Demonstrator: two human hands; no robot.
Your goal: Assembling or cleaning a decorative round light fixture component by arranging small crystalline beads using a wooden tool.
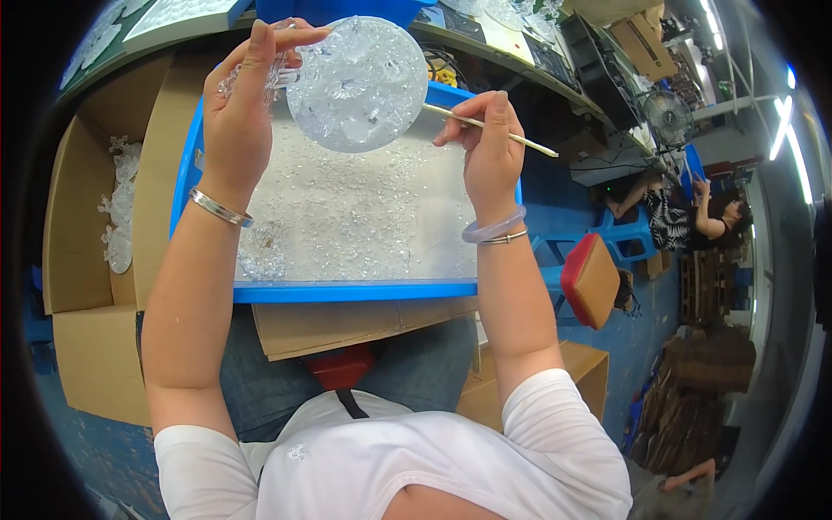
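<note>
My left hand (243, 113) is raised over the far left of a blue-rimmed tray (355, 292), its fingers closed on clear plastic parts. One of these is a round, frosted clear plastic disc (357, 84), with glinting shapes on or behind it that I cannot make out. Between the thumb and fingers of my right hand (492, 143) is a thin pale stick (529, 145), much like a chopstick. Its far tip comes close to the disc's right edge; whether they touch I cannot tell. Many small clear bits (347, 208) lie scattered over the tray's pale bottom.
On the left stands an open cardboard box (82, 217) holding clear plastic pieces (123, 208). A bench (520, 56) with more clear parts runs along the back. To the right are a red-edged stool (592, 279), a fan (669, 120) and another person (706, 217), seated farther off.
</note>
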